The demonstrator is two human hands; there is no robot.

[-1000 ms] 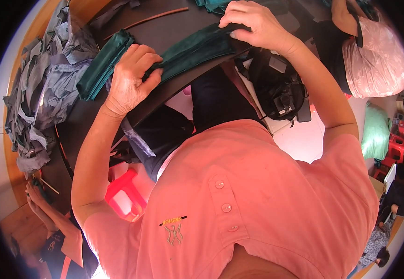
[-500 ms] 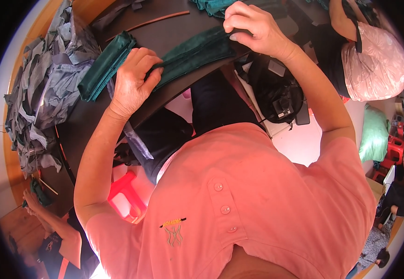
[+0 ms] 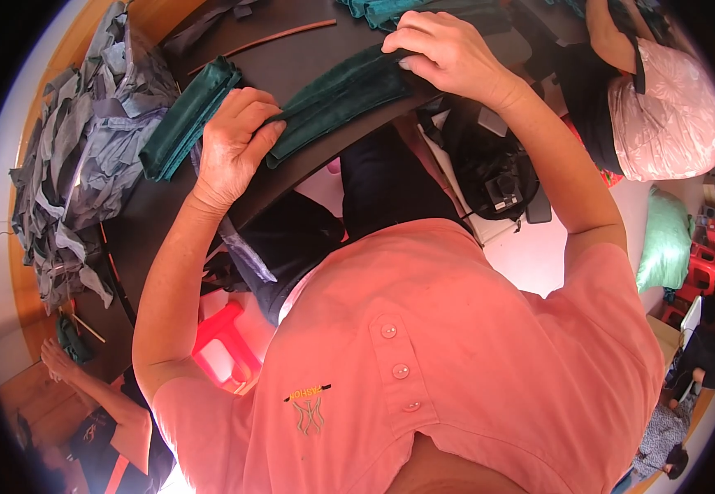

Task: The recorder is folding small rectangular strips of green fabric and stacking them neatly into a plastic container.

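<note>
A long folded strip of dark green velvety cloth [image 3: 337, 105] lies along the near edge of the dark table. At its left end my left hand [image 3: 238, 140] pinches the cloth between thumb and fingers. My right hand [image 3: 448, 53] grips the other end, fingers curled over the top and thumb beneath. Just left of my left hand rests a stack of folded green velvety cloth [image 3: 185, 123], its layers showing along the side.
A large heap of grey cloth pieces [image 3: 78, 156] stands at the left. A thin brown stick [image 3: 267, 43] and more teal cloth [image 3: 374, 10] lie farther back. A black bag [image 3: 489, 156] sits right of my legs. Co-workers sit at right [image 3: 666, 123] and lower left [image 3: 106, 420].
My right hand has shifted slightly left and down along the cloth's end. The left hand has barely moved, and its thumb lies a little differently on the cloth.
</note>
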